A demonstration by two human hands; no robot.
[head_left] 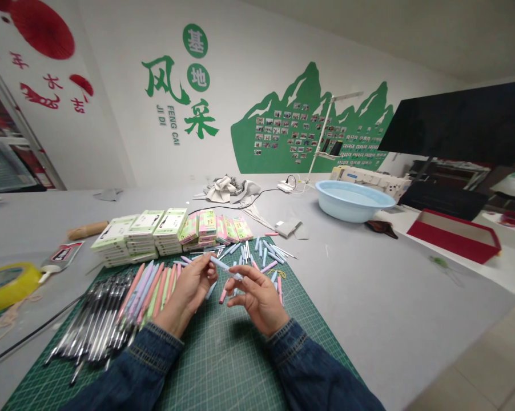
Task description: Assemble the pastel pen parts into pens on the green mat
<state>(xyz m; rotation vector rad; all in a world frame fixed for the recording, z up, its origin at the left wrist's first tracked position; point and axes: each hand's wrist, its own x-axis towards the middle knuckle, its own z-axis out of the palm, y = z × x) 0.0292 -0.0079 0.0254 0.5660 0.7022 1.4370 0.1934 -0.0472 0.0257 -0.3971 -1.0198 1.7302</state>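
Observation:
Between my two hands, above the green cutting mat (pixel 236 365), is a light blue pen barrel (pixel 220 264). My left hand (pixel 194 285) pinches its upper left end. The fingers of my right hand (pixel 257 297) close on its lower right end. Behind and beneath the hands lie loose pen parts in blue, pink and purple (pixel 264 254), along with thin white refills (pixel 285 251). Left of my left hand, several pastel pens (pixel 148 291) are lined up beside a pile of clear pens with black parts (pixel 95 319).
Stacked white-green boxes (pixel 141 225) and pink-green boxes (pixel 207 222) stand behind the mat. At left are a yellow tape roll (pixel 9 285) and a glue tube (pixel 61 257). A blue basin (pixel 354 202), grey cloth (pixel 232 189) and a red box (pixel 454 235) sit farther back.

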